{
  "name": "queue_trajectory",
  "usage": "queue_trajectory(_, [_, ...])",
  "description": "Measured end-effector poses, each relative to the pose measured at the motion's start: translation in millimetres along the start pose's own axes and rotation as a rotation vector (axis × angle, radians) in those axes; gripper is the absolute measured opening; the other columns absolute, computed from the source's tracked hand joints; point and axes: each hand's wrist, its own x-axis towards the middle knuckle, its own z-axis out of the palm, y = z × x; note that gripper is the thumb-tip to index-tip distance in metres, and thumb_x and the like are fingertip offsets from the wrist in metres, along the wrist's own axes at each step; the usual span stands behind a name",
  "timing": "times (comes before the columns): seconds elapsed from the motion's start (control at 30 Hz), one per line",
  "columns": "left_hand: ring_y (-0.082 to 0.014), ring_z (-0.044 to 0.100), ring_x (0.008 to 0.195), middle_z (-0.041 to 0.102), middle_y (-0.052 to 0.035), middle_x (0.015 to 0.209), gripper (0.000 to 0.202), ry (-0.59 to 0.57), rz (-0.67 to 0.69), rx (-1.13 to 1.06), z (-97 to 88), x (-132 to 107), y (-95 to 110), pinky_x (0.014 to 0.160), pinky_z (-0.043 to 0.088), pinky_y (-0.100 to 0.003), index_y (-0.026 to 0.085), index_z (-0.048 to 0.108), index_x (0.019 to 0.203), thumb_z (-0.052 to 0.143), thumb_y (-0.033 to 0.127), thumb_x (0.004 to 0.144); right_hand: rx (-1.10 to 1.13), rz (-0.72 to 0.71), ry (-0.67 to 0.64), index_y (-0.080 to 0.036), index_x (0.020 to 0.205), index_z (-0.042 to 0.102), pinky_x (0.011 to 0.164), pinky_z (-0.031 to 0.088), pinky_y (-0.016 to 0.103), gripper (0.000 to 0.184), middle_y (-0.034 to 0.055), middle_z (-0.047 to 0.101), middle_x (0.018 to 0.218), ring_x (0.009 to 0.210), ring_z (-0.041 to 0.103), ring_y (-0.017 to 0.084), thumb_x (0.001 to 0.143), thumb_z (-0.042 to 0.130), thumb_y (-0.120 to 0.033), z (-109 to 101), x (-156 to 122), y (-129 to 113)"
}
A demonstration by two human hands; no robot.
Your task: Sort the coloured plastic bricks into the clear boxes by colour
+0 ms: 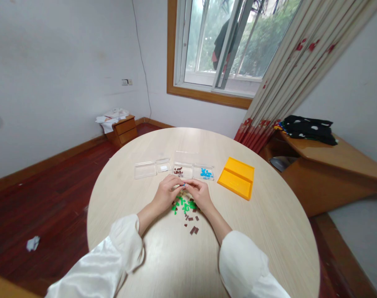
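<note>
Small blue piece [184,185] is up at the fingertips, between both hands, just near side of the clear boxes. Left hand [169,192] and right hand [199,193] meet there, thumbs and fingers pinched together on it; too small to tell which hand carries the load.

Below the hands, on the round table [257,240]: loose pile of green pieces [184,204], brown pieces [194,230] scattered on the near side, a few mixed in with the green.

Far side of the hands: right clear box [188,170], dark brown bits [178,170] in its left compartment, blue bits [206,173] in its right one. Left clear box [145,170] just beside it, small white item [164,168] in the right part. Yellow tray [238,167], two compartments, sits to the right, apart from the clear boxes, set at an angle.

Far background: window [219,45], curtain [288,70] on its right.
</note>
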Motion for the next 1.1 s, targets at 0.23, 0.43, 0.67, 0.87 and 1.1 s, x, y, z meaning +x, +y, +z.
queue_trajectory(0.23, [-0.0173, 0.057, 0.076, 0.063, -0.0045, 0.076, 0.008, -0.028, -0.018, -0.008, 0.3, 0.1, 1.4, 0.07, 0.046, -0.03, 0.018, 0.065, 0.074, 0.062, 0.023, 0.08, 0.048, 0.055, -0.016, -0.02, 0.073, 0.072, 0.065, 0.052, 0.029, 0.013, 0.0024, 0.072, 0.073, 0.067, 0.064, 0.016, 0.068, 0.063, -0.029, -1.1, 0.7, 0.8])
queue_trajectory(0.43, [-0.0164, 0.057, 0.073, 0.062, -0.0035, 0.073, 0.01, -0.046, -0.093, -0.086, 1.8, 0.5, 2.5, 0.069, 0.045, -0.029, 0.017, 0.063, 0.069, 0.063, 0.024, 0.078, 0.061, 0.083, 0.002, -0.02, 0.069, 0.071, 0.061, 0.05, 0.027, 0.011, 0.0009, 0.071, 0.069, 0.062, 0.062, 0.015, 0.064, 0.063, -0.025, -2.3, 1.5, 1.2])
queue_trajectory(0.67, [-0.015, 0.056, 0.069, 0.06, -0.0017, 0.069, 0.014, -0.059, -0.179, -0.208, 2.7, 1.4, 0.8, 0.068, 0.045, -0.027, 0.017, 0.062, 0.064, 0.067, 0.026, 0.073, 0.092, 0.119, -0.01, -0.019, 0.07, 0.072, 0.058, 0.049, 0.026, 0.013, 0.001, 0.071, 0.068, 0.06, 0.061, 0.014, 0.061, 0.064, -0.025, -4.1, 1.3, 1.4])
queue_trajectory(0.87, [-0.0147, 0.056, 0.07, 0.059, -0.0014, 0.069, 0.014, -0.065, -0.218, -0.27, 2.6, 2.2, 1.7, 0.069, 0.044, -0.028, 0.016, 0.062, 0.063, 0.07, 0.025, 0.071, 0.101, 0.115, -0.012, -0.019, 0.069, 0.072, 0.054, 0.048, 0.024, 0.013, 0.0009, 0.071, 0.067, 0.057, 0.06, 0.013, 0.06, 0.063, -0.024, -3.7, 1.4, -0.1])
queue_trajectory(1.1, [-0.0151, 0.057, 0.071, 0.06, -0.0022, 0.069, 0.018, -0.054, -0.254, -0.306, 2.7, 2.9, 0.3, 0.07, 0.045, -0.028, 0.016, 0.063, 0.063, 0.07, 0.031, 0.071, 0.146, 0.165, -0.021, -0.019, 0.071, 0.072, 0.045, 0.045, 0.022, 0.016, -0.0004, 0.067, 0.055, 0.045, 0.056, 0.011, 0.062, 0.066, -0.031, -2.3, 1.5, 1.3])
